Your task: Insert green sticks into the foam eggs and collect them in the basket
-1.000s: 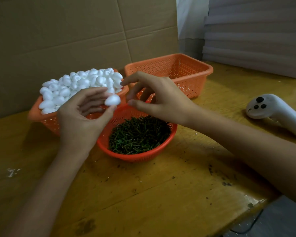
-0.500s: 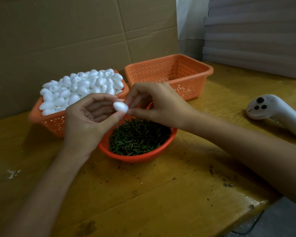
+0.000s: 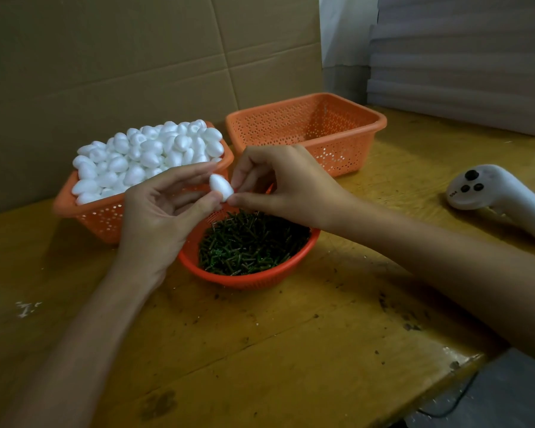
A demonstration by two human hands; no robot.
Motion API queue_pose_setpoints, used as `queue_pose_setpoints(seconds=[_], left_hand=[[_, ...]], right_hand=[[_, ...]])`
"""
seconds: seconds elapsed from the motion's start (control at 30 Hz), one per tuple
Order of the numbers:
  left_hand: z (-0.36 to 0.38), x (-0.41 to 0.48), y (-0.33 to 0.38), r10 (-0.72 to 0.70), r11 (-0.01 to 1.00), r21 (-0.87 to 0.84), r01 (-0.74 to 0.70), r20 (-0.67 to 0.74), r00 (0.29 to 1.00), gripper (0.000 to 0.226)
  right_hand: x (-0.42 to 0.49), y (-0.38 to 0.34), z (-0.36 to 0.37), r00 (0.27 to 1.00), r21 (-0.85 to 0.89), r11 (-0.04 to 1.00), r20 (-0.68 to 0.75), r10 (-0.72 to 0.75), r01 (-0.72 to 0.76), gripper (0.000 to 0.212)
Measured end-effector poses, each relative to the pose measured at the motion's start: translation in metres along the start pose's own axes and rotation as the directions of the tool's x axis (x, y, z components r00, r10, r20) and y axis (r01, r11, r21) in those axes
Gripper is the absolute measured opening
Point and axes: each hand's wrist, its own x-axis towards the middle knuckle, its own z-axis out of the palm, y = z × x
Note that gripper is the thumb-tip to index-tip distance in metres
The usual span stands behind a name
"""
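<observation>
From my feed, the L hand (image 3: 164,217) has one foam egg (image 3: 220,188) pinched between thumb tip and forefinger tip. Its other fingers are loosely curled behind the egg, palm toward me. The R hand (image 3: 278,186) is curled up tight against the egg's right end, with thumb and forefinger tips touching the foam. I can't tell if a stick sits between those tips, as the fingers cover that spot and no green shows there.

Directly below the grip is the round red basket (image 3: 247,282) of green sticks (image 3: 250,242). Its far rim is hidden behind both hands. Behind and left of the grip is the orange basket (image 3: 99,217) heaped with loose eggs (image 3: 145,156), and the L hand blocks its near right corner. Behind and right of the grip is a second orange basket (image 3: 306,118). I see only mesh walls inside it, since the floor is screened by the front wall and the R knuckles.

Far right of the grip a white controller (image 3: 501,196) lies on the wooden table (image 3: 291,350), with its handle cut off at the frame edge. Both forearms also run out of frame.
</observation>
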Motion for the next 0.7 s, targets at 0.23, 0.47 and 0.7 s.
queue_pose_setpoints(seconds=[0.23,0.47,0.7], left_hand=[[0.0009,-0.0017,0.0027,-0.006,1.000,0.011,0.006,0.014,1.000,0.034],[0.0028,-0.0010,-0.0015,-0.004,1.000,0.004,0.004,-0.016,1.000,0.033],[0.0022,0.0002,-0.0030,0.018,1.000,0.016,-0.017,-0.045,0.999,0.033]], right_hand=[[-0.0006,-0.0029,-0.0004,1.000,-0.048,0.999,0.005,-0.003,0.003,0.023],[-0.0005,-0.0050,-0.0002,0.999,-0.078,0.997,-0.041,0.004,-0.008,0.019],[-0.0001,-0.0043,0.0007,0.997,-0.187,0.982,0.076,0.021,-0.007,0.023]])
